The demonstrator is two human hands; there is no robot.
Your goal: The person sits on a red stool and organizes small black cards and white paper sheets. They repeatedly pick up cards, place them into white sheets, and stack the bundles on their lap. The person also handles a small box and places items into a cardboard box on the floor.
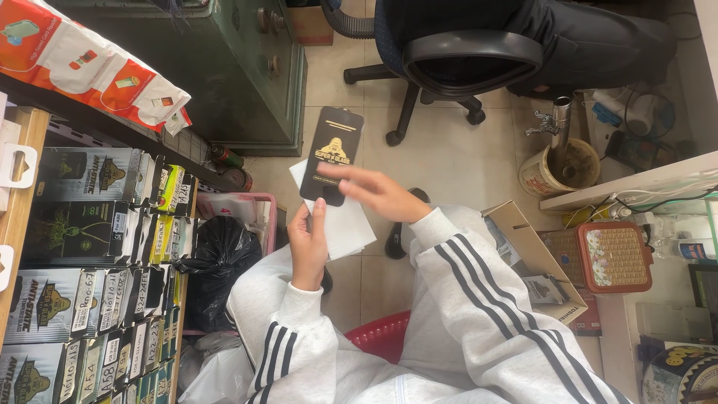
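Head view looking straight down at someone seated, grey sleeves with dark stripes on both arms. Left hand [308,243] comes up from the lap, forearm roughly vertical in frame, fingers curled around the lower edge of a white sleeve [338,217] and the bottom of a black flat package [331,153] with a gold emblem, thumb on top pinning both. Right hand [378,191] reaches across from the right, palm down, fingers fairly flat and loosely spread, tips resting on the lower front of the black package; can't tell if it's actually gripping. Package stands upright above the left hand, held over the tiled floor [449,157], with the white sleeve behind it. Shelf of boxed stock [90,247] sits off to the left, office chair [464,60] up top.
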